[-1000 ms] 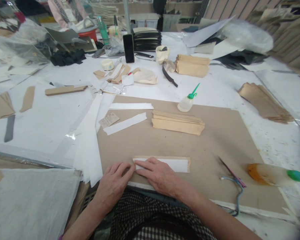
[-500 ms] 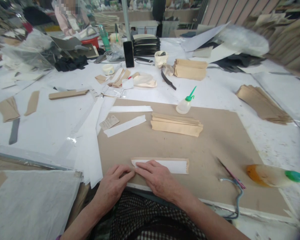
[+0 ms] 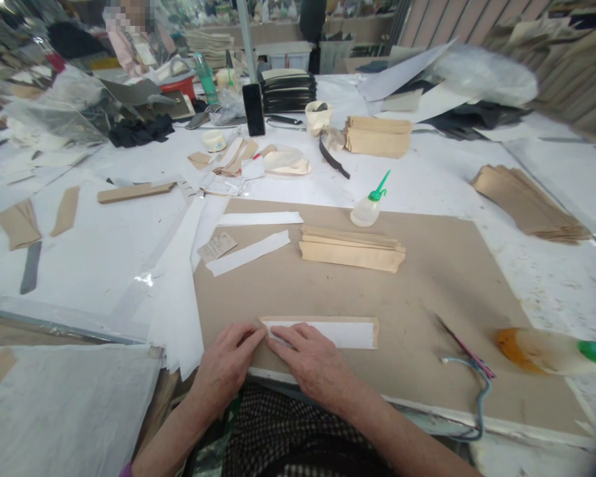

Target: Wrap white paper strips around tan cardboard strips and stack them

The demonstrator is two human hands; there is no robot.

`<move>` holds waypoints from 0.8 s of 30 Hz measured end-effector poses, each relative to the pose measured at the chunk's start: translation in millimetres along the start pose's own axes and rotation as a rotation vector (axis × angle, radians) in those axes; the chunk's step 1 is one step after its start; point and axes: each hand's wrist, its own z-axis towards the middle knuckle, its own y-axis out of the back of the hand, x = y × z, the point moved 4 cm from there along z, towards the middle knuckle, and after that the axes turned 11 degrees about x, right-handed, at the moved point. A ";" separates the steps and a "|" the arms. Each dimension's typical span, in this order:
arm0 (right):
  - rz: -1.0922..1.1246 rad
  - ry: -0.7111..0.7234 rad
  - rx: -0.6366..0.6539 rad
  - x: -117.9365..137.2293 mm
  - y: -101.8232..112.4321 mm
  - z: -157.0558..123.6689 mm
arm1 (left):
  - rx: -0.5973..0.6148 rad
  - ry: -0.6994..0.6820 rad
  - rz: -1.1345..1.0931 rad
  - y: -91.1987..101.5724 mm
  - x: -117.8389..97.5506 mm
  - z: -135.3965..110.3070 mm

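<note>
A tan strip [image 3: 376, 332] with a white strip [image 3: 350, 334] laid over it lies near the front edge of the brown board [image 3: 407, 298]. My left hand [image 3: 228, 361] pinches the strip's left end between thumb and forefinger; the fingertips partly hide that corner. Stretched fingers of my right hand [image 3: 315, 354] press flat on the white strip beside it, holding nothing. Farther back on the board sits a stack of tan strips [image 3: 350, 255]. Two loose white strips [image 3: 251, 253] [image 3: 261, 218] and a small written card [image 3: 217, 246] are left of that stack.
A clear squeeze bottle [image 3: 365, 212] with a green spout stands behind the stack. To the right lie a pointed tool [image 3: 461, 344] with a blue cord [image 3: 481, 397] and an amber-filled bottle [image 3: 536, 350]. Long white strips [image 3: 176, 311] hang over the left edge. A person [image 3: 139, 46] is at the back.
My left fingertips have shifted slightly up and closed onto the strip's left end. My right hand stays on the white strip. The view has tilted a little.
</note>
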 end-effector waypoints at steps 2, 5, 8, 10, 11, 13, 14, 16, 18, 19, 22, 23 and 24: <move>0.003 0.002 -0.009 -0.1 -0.4 0.1 | 0.014 -0.004 0.018 -0.1 -0.2 0.1; 0.006 0.004 -0.019 -0.1 -0.7 0.3 | 0.060 -0.007 0.027 -1.6 0.7 0.0; 0.002 0.003 -0.021 -0.1 -0.5 0.4 | 0.097 -0.010 0.036 -2.9 2.0 0.0; 0.001 0.002 -0.023 -0.3 -0.3 0.7 | 0.106 -0.021 0.052 -3.0 1.7 0.0; 0.003 -0.001 -0.028 -0.5 -0.2 1.0 | 0.108 -0.026 0.062 -3.1 1.2 -0.1; 0.014 -0.008 -0.049 -0.9 0.1 2.2 | 0.107 -0.038 0.084 -3.4 -0.1 -0.6; 0.020 -0.016 -0.064 -0.9 0.3 3.1 | 0.103 -0.045 0.096 -3.7 -0.9 -1.0; 0.021 -0.040 -0.086 -0.5 0.4 5.5 | 0.087 -0.062 0.114 -4.4 -2.4 -1.8; 0.005 -0.070 -0.091 0.9 0.3 8.4 | 0.062 -0.065 0.098 -4.1 -3.0 -2.1; -0.007 -0.084 -0.087 2.0 0.3 9.8 | 0.047 -0.052 0.065 -3.4 -2.6 -1.7; -0.047 -0.106 -0.066 5.7 0.8 12.9 | -0.011 0.046 -0.140 0.4 0.6 1.8; -0.059 -0.109 -0.058 6.6 1.2 13.5 | -0.036 0.091 -0.216 1.6 1.8 3.5; -0.068 -0.111 -0.051 7.2 1.5 13.9 | -0.062 0.140 -0.279 2.3 2.9 5.3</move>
